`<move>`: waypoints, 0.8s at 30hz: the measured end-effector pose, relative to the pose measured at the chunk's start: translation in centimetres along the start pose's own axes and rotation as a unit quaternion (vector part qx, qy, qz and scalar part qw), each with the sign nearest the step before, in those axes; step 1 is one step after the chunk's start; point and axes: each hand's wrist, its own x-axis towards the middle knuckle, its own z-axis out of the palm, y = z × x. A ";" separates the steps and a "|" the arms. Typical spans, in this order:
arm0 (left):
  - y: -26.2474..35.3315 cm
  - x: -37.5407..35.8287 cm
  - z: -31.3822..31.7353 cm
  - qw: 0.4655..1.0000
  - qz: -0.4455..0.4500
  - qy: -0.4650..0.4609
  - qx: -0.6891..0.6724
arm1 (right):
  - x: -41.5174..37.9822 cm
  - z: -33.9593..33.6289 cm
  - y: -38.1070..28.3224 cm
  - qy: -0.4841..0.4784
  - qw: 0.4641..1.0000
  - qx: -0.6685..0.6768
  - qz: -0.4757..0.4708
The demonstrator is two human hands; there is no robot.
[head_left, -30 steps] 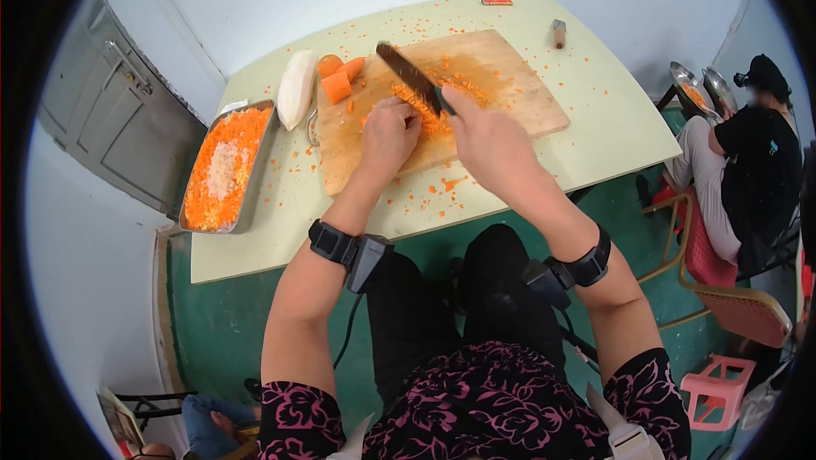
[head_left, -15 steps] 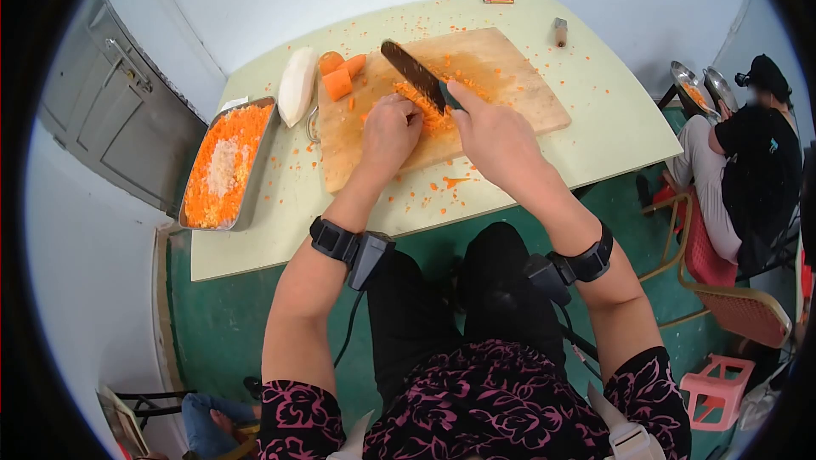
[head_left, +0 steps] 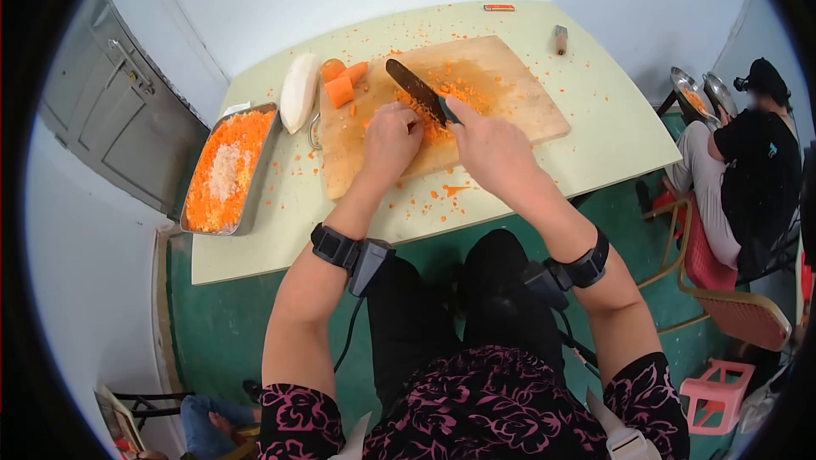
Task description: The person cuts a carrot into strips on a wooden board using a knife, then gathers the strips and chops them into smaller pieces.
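My right hand (head_left: 495,151) is wrapped round the handle of a dark-bladed kitchen knife (head_left: 413,88), whose blade slants up and left over a wooden cutting board (head_left: 535,107). Beside the blade, my left hand (head_left: 392,142) is closed, fingertips curled down on cut carrot (head_left: 433,130); the fingers hide part of it. Chopped orange bits (head_left: 466,96) are spread over the board past the knife. Larger carrot chunks (head_left: 340,90) lie at the board's upper left corner, and a peeled white radish (head_left: 299,93) rests on the table just left of them.
A metal tray (head_left: 255,205) of chopped carrot with a pale heap stands at the table's left. Near the far edge lie a small red item (head_left: 499,8) and a wooden-handled object (head_left: 561,39). Another person (head_left: 756,163) sits at right with pans, near a pink stool (head_left: 716,396).
The knife's tip has dropped slightly and the blade sits a little nearer my left hand. Both hands remain in nearly the same place; the whole view has shifted slightly.
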 end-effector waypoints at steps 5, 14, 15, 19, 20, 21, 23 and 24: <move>-0.3 -0.3 0.2 1.000 0.002 0.001 -0.004 | -0.1 -0.2 -0.4 -0.001 1.000 0.011 0.014; -0.3 -0.3 0.3 1.000 -0.009 0.001 -0.015 | 0.1 -0.5 0.3 -0.006 1.000 0.002 0.029; -0.2 -0.2 0.2 1.000 -0.013 -0.002 -0.013 | 0.1 -0.2 0.5 -0.010 1.000 -0.005 0.025; -0.4 -0.2 0.4 1.000 -0.009 0.000 -0.007 | 0.2 -1.3 0.1 -0.010 0.999 0.015 0.036; -0.4 -0.2 0.4 1.000 -0.010 0.000 -0.010 | 0.2 -0.9 0.3 -0.013 0.999 -0.003 0.036; -0.4 -0.2 0.4 1.000 -0.010 0.000 -0.013 | 0.2 -0.3 0.5 -0.016 0.999 -0.020 0.037; -0.5 -0.1 0.4 1.000 -0.010 0.001 -0.012 | 0.3 -0.1 0.8 -0.016 0.999 -0.028 0.038; -0.5 -0.2 0.4 1.000 -0.010 0.001 -0.007 | 0.4 -0.3 0.9 -0.014 0.999 -0.019 0.039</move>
